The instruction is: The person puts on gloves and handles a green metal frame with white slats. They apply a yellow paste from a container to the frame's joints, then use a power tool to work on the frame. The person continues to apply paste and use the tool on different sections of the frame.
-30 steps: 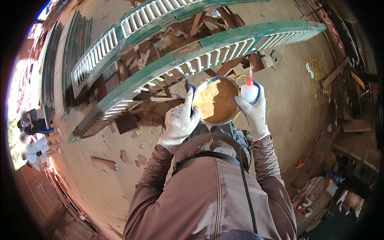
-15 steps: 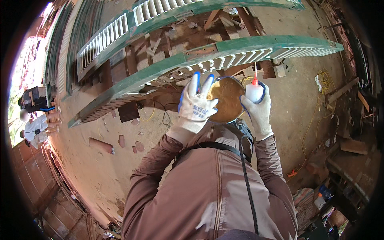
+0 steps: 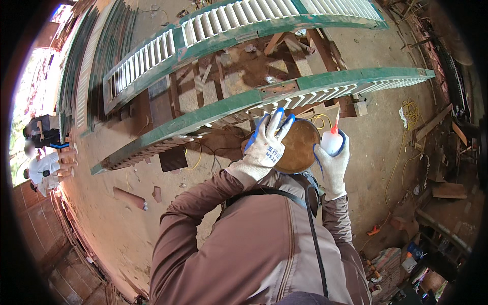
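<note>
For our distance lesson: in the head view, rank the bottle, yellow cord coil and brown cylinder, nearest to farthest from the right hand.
1. Bottle: in the right hand.
2. Yellow cord coil: on the ground, right side.
3. Brown cylinder: on the ground, far left.

The left hand (image 3: 263,151) no longer holds the left rim of the round pan (image 3: 317,143) as one second ago, but covers its left part with raised, spread fingers (image 3: 276,120), hiding the pale heap.
</note>
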Tool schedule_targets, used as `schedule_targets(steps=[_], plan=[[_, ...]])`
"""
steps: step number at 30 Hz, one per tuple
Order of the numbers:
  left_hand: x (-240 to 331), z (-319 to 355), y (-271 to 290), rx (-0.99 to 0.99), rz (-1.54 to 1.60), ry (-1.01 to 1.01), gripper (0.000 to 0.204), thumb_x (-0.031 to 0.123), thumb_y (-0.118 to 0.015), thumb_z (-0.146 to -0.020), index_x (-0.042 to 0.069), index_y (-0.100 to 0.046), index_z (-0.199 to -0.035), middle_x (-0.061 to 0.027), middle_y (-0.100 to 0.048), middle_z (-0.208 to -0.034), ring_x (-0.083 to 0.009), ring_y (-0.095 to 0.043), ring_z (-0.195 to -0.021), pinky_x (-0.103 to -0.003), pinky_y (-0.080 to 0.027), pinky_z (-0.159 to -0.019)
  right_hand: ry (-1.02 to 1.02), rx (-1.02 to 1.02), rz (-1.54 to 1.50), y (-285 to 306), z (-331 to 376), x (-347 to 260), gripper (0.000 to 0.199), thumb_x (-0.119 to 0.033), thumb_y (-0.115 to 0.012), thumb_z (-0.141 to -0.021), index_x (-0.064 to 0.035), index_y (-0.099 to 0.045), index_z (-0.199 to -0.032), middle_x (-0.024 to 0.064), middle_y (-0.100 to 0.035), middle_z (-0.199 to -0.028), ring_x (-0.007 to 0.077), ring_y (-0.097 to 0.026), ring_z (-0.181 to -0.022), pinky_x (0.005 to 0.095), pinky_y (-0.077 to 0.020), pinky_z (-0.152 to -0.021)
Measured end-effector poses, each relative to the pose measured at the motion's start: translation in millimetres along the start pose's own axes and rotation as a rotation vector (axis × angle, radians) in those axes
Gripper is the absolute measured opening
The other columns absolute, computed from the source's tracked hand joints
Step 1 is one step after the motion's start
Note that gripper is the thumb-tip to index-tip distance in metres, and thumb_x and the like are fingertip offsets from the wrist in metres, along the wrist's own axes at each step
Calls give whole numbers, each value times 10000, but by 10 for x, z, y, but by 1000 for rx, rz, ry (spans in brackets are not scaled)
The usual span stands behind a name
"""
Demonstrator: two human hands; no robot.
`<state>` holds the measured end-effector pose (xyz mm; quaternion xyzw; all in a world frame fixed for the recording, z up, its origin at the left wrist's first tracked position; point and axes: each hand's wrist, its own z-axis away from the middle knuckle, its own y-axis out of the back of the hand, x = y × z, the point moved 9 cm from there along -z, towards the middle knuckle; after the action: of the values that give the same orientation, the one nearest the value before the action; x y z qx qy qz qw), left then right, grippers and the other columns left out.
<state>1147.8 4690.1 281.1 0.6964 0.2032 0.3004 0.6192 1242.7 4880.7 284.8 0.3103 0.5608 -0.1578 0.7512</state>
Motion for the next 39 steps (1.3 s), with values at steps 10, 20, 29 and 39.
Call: schedule_targets(steps=[10, 20, 29, 39], plan=[[-1249, -316, 1013, 411, 226, 137, 186, 261, -880, -774, 151, -814, -908, -104, -596, -1526, -417, -439, -1469, -543, -373, -1220, -90, 159, -62, 236, 208, 160, 611, 2, -813, -815, -38, -568, -1374, 55, -616, -1159, 126, -600, -998, 300, -549, -865], [-1713, -708, 459, 89, 533, 222, 256, 321, -895, -800, 130, -843, -962, -56, -800, -1175, -259, -716, -1131, -396, -548, -1008, -103, 219, -26, 286, 367, 232, 618, -12, -841, -806, -36, -567, -1360, 56, -611, -1187, 145, -599, -1035, 303, -535, -902], [-1763, -815, 200, -203, 855, 268, 255, 270, -800, -960, 87, -814, -1137, -117, -809, -1012, -202, -770, -926, -323, -579, -818, -88, 224, -25, 281, 316, 218, 630, -9, -845, -804, -35, -562, -1366, 61, -604, -1213, 148, -599, -1051, 307, -534, -917], [-1713, -694, 361, -16, 818, 42, 250, 167, -686, -1027, 48, -771, -1230, -152, -795, -1138, -326, -760, -1037, -407, -585, -910, -123, 199, -86, 308, 256, 189, 636, 2, -851, -816, -34, -560, -1380, 54, -619, -1203, 134, -611, -1028, 295, -550, -892]])
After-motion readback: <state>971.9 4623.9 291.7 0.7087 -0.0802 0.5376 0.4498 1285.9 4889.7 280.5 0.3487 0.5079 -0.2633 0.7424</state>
